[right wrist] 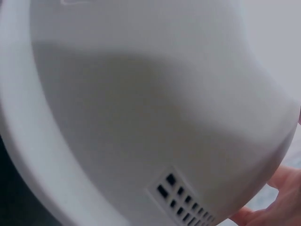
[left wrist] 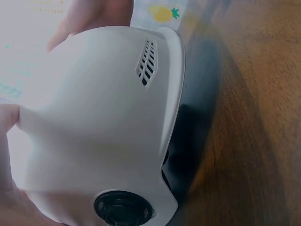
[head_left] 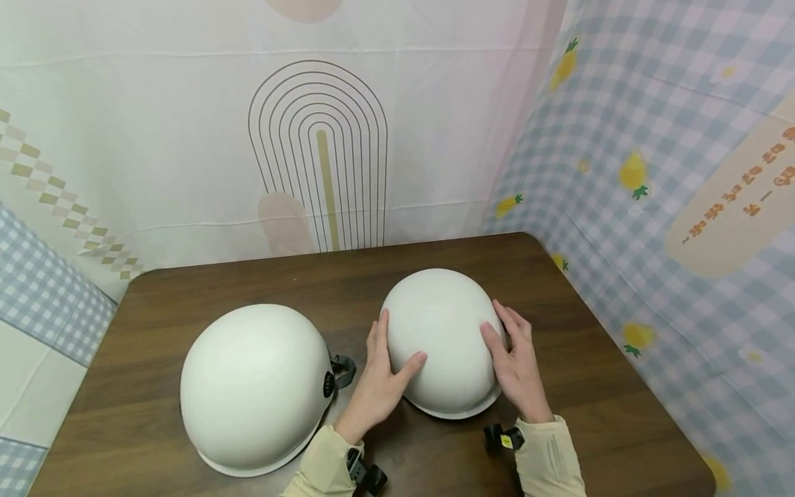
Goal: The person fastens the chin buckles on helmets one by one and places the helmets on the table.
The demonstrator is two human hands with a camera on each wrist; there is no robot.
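Here, held helmet (head_left: 442,338), neighbouring helmet (head_left: 254,386), table (head_left: 602,414)

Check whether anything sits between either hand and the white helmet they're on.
Nothing visible does: the left hand and right hand touch the white helmet directly, on opposite sides. The other helmet stands to the left, beyond the left hand, not between.

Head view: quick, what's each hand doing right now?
Left hand: holding the white helmet on the right, at its left side.
Right hand: holding that same helmet, at its right side.
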